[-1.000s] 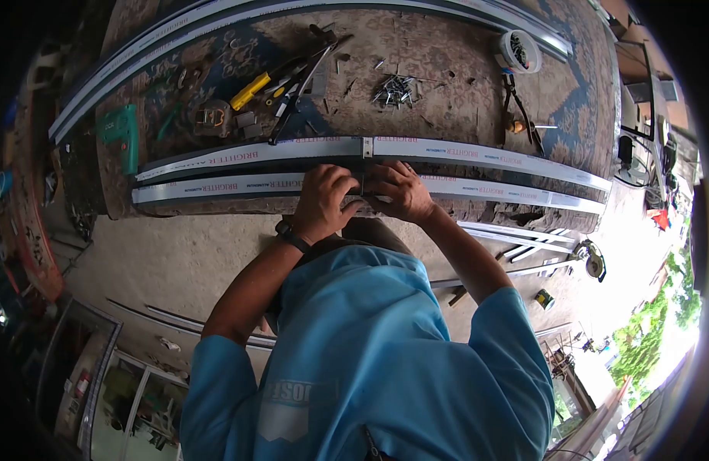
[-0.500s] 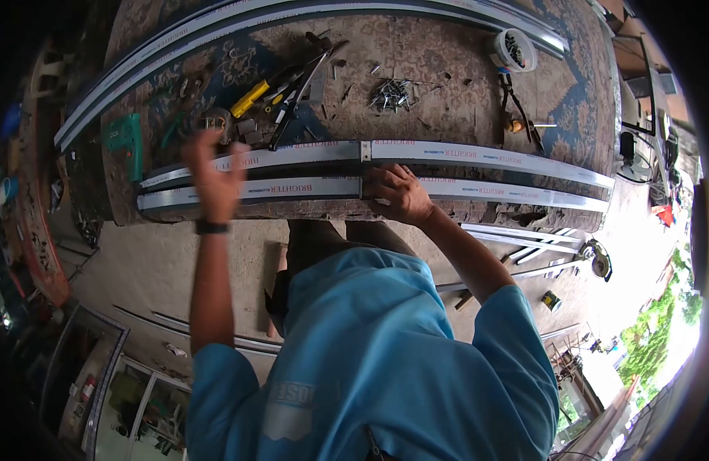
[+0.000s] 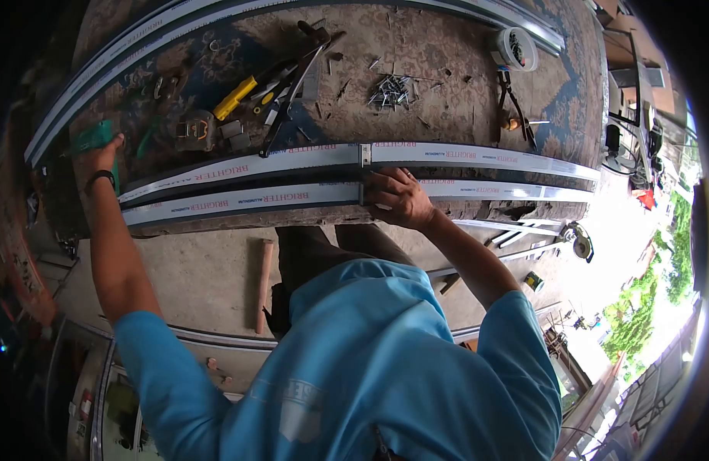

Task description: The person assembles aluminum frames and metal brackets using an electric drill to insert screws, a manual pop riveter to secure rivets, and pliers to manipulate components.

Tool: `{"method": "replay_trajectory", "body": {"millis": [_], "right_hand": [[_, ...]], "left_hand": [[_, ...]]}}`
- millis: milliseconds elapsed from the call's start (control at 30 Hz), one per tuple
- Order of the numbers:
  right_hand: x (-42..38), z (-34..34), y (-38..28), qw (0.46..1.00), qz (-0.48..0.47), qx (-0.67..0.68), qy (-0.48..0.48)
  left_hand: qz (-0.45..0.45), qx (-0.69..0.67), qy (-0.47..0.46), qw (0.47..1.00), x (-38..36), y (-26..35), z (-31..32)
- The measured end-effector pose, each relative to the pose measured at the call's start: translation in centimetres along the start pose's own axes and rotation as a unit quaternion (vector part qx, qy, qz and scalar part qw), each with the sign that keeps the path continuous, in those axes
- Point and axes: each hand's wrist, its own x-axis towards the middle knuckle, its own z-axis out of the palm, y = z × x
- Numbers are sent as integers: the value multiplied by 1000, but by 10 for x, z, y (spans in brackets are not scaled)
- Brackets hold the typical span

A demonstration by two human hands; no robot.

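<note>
My left hand (image 3: 101, 157), with a dark band at its wrist, is wrapped round the green power tool (image 3: 93, 137) at the left end of the bench. Two long white-wrapped aluminium profiles, a back one (image 3: 462, 152) and a front one (image 3: 485, 189), run side by side along the near edge. A small metal bracket (image 3: 365, 154) sits across the back profile near its middle. My right hand (image 3: 398, 197) rests with bent fingers at the front profile's middle, beside a joint; what its fingertips grip is hidden.
Behind lie a yellow-handled tool (image 3: 235, 97), a tape measure (image 3: 195, 129), a pile of rivets (image 3: 393, 91), pliers (image 3: 513, 107) and a white tub (image 3: 516, 49). More profiles (image 3: 131, 38) curve along the far side. A circular saw (image 3: 578, 241) stands beyond the bench at right.
My left hand has moved left from above the back profile and taken hold of the green power tool. My right hand stays at the profile joint. The view has shifted slightly.
</note>
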Motion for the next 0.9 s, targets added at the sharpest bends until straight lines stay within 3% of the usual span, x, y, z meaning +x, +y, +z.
{"method": "replay_trajectory", "body": {"millis": [100, 200, 300, 333, 433, 533, 633, 733, 900], "right_hand": [[0, 0, -1, 1000, 8, 0, -6], [2, -2, -2, 1000, 2, 7, 1], [1, -2, 0, 1000, -5, 5, -1], [1, -1, -2, 1000, -5, 7, 8], [2, -2, -3, 1000, -6, 14, 19], [1, 0, 1, 1000, -6, 23, 12], [4, -4, -4, 1000, -4, 24, 16], [5, -4, -5, 1000, 1, 26, 14], [4, -1, -4, 1000, -2, 15, 14]], "left_hand": [[33, 6, 16, 999, 18, -22, 2], [48, -149, -51, 986, -18, -2, -56], [54, -312, -97, 944, -31, -24, -80], [56, -261, -32, 963, -70, 5, -122], [57, -352, -83, 931, -133, 26, -202], [-48, -427, -120, 895, -196, 34, -266], [-51, -487, -72, 869, -265, 69, -307], [11, -538, -89, 838, -301, 72, -322], [72, -567, -233, 787, -342, 88, -338]]}}
